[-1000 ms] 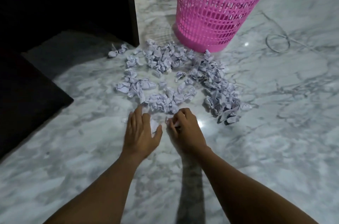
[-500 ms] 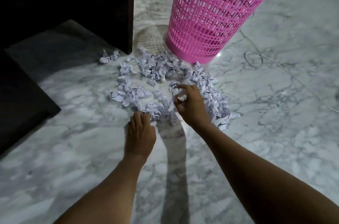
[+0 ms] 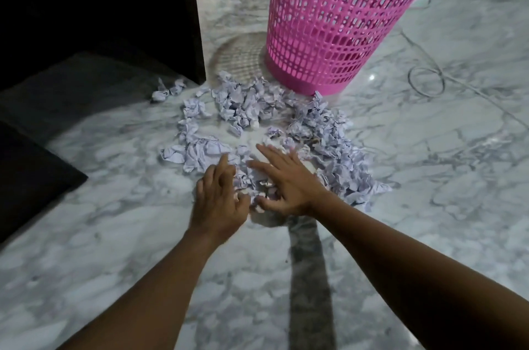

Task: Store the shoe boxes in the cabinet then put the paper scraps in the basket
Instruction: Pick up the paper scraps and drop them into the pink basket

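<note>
On the left we see the dark cabinet (image 3: 100, 6) standing on the marble floor (image 3: 458, 178). We see no shoe boxes, so we think that part is done. Next come the paper scraps (image 3: 243, 103). They are little crumpled balls lying in a rough ring on the floor, and the ring spreads out sideways from the cabinet corner.

The left hand (image 3: 220, 200) and right hand (image 3: 286, 180) are close together at the near side of the ring. Both have their fingers out and grip nothing. The left stands on its edge like a wall and the right lies flat on the scraps. We think they are about to scoop up a bunch.

The pink basket (image 3: 343, 20) stands just behind the scraps. It is upright with its mouth up, so scraps can drop in. A thin wire (image 3: 426, 82) loops on the right.
</note>
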`<state>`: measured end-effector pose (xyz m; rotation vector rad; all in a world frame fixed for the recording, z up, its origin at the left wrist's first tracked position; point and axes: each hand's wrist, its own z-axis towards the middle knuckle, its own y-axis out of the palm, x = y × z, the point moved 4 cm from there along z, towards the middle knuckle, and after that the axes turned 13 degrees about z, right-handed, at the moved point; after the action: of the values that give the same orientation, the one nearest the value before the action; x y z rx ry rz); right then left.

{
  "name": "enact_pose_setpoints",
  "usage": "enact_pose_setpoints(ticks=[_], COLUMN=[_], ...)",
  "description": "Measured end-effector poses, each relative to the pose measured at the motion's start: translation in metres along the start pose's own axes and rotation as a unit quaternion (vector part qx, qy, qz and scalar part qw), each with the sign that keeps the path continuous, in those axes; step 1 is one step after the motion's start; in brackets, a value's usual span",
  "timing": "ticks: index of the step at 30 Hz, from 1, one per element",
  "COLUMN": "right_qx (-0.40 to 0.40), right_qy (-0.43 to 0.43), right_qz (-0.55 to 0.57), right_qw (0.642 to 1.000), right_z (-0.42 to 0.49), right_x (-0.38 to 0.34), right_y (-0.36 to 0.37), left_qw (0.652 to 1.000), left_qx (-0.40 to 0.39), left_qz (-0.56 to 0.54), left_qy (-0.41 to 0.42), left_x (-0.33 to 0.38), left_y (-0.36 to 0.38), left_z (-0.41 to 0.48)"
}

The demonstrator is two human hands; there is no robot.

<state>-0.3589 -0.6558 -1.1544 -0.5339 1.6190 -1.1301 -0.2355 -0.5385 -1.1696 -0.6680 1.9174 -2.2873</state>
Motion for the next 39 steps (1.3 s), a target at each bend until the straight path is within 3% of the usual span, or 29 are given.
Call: enact_pose_setpoints(ticks=[3,8,12,23,31,34,39], right_qx=[-0.029,0.103,0.163,0.204,0.426,0.427,0.328], right_qy=[-0.034,-0.068,-0.031,0.08,0.121,0.196,0.31], right_qz=[-0.016,0.033,0.088,0.187,0.1,0.077,0.087], right_qw=[0.999,0.992,0.982,0.958,0.891,0.88,0.888], right_z=[0.0,-0.006,-0.013,-0.028,-0.074,-0.097,-0.106], right_x=[0.0,-0.011,-0.014,-0.007,0.008,0.037,0.071], right_y=[0.005,0.013,0.024,0.006,-0.073,-0.081,-0.048], left_qw=[1.0,0.999,0.999,0.992,0.992,0.991,0.988], left_qx=[0.022,0.037,0.044,0.112,0.12,0.12,0.124], left_qz=[0.011,0.007,0.027,0.044,0.04,0.047,0.068], left_qy=[0.005,-0.006,-0.012,-0.02,-0.023,-0.046,-0.057], left_x=[0.0,0.0,-0.001,-0.003,0.001,0.004,0.007], left_y=[-0.003,-0.002,0.002,0.007,0.01,0.011,0.01], left_z=[0.003,0.009,0.009,0.01,0.013,0.015,0.013])
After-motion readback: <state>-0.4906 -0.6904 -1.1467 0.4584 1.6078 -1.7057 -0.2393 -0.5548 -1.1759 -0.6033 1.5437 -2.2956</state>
